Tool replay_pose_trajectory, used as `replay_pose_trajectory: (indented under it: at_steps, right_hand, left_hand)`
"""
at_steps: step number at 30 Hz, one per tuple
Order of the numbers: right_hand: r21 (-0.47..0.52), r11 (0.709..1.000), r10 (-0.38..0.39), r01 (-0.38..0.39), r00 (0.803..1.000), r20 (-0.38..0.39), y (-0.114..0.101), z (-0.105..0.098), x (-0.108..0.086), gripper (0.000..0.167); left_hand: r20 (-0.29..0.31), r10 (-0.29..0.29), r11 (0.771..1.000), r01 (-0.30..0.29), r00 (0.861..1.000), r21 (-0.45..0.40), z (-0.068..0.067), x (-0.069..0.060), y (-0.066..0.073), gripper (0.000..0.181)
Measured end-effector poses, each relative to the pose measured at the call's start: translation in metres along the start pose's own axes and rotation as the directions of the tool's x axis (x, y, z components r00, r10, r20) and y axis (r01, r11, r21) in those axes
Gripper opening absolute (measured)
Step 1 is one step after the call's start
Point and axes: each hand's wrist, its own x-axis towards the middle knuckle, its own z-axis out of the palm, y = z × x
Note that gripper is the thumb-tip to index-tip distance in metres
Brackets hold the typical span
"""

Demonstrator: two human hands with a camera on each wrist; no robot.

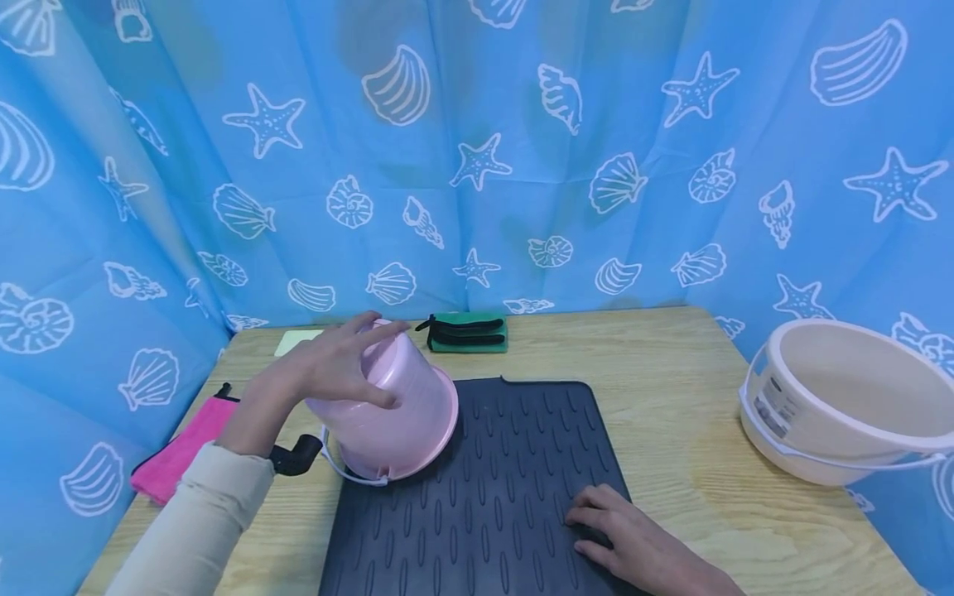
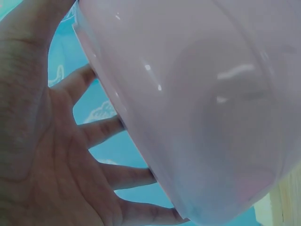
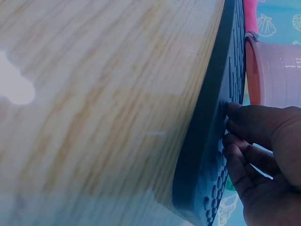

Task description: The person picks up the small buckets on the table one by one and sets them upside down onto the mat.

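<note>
A pink bucket [image 1: 406, 406] stands bottom-up and tilted over the upper left of a dark ribbed mat [image 1: 484, 497]. Its white handle [image 1: 350, 472] hangs at the near side. My left hand [image 1: 339, 360] grips the bucket near its raised base, thumb and fingers spread on opposite sides. In the left wrist view, fingertips press the pink wall. My right hand [image 1: 633, 538] rests at the mat's right edge with loosely bent fingers. The right wrist view shows its fingertips [image 3: 233, 110] touching the ribbed surface.
A cream bucket [image 1: 775, 414] with a handle stands at the table's right side. A folded green cloth [image 1: 469, 331] with black trim lies at the back, near a pale yellow piece [image 1: 296, 341]. A pink cloth [image 1: 186, 443] lies at left. A blue shell-patterned curtain [image 1: 477, 223] surrounds the table.
</note>
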Motion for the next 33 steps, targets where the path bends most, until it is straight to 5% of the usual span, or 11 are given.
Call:
replay_pose_trajectory:
  at_steps: [33]
  right_hand:
    - [0.008, 1.000, -0.007, 0.007, 1.000, -0.012, 0.001, 0.001, -0.002, 0.019]
  left_hand:
    - [0.067, -0.021, 0.990, 0.011, 0.998, 0.142, 0.013, 0.023, 0.035, 0.097]
